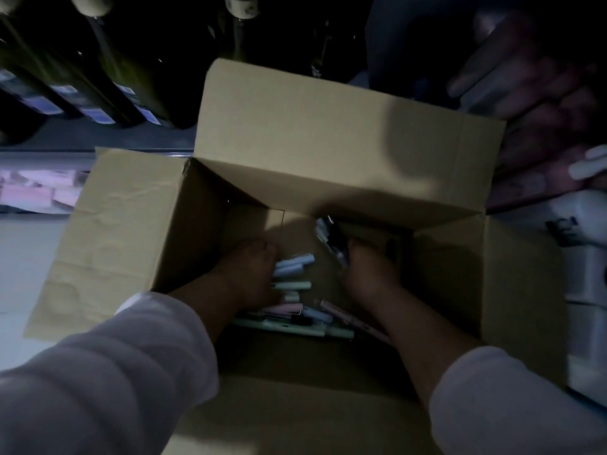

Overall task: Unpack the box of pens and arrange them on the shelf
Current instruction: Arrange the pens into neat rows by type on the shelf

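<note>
"Cardboard box (138, 224): pen orientation?"
"On its floor, pens (295, 318) lie mostly left-right. Both hands reach down inside: right hand (371, 270) grips dark pens (331, 241) pointing away; left hand (253, 274) covers pale ones, grasp unclear."

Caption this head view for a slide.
Left hand and right hand grasp loose pens inside the open cardboard box.

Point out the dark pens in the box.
The dark pens stick up from the right hand; the pale pens lying beside the left hand are blue, green and pink.
</note>
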### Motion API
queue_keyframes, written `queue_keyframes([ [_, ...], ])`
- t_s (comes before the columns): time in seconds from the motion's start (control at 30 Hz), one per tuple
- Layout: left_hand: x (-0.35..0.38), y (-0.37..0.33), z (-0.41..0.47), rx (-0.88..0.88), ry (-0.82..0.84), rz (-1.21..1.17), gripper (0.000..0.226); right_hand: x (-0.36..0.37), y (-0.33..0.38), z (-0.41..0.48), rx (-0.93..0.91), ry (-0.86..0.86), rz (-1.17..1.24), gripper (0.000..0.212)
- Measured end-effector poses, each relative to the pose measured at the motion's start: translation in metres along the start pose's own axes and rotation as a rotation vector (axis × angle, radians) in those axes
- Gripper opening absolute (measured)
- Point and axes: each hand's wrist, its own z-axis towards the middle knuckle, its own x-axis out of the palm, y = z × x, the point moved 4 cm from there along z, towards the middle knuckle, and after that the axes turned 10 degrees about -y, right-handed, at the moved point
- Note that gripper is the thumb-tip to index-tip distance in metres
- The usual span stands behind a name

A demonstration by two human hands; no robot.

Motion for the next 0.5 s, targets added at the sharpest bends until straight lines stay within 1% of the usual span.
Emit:
queue_keyframes([
  [0.1, 0.006, -0.004, 0.002, 0.018, 0.101, -0.001, 0.05, 0.001, -0.007, 0.001, 0.062, 0.141, 0.212, 0.029],
  [0.17, 0.008, -0.009, 0.005, 0.041, 0.141, 0.021, 0.045, 0.003, -0.006, -0.002, 0.092, 0.19, 0.33, 0.029],
  [0.27, 0.005, -0.011, 0.009, 0.071, 0.128, 0.056, 0.041, 0.0, -0.003, -0.005, 0.094, 0.192, 0.391, 0.026],
  [0.4, -0.004, -0.008, 0.009, 0.056, 0.067, 0.022, 0.04, -0.013, 0.003, -0.012, 0.056, 0.17, 0.477, 0.027],
  [0.5, -0.008, -0.009, 0.002, 0.001, 0.119, -0.013, 0.039, -0.025, 0.007, -0.022, 0.033, 0.156, 0.54, 0.027],
])
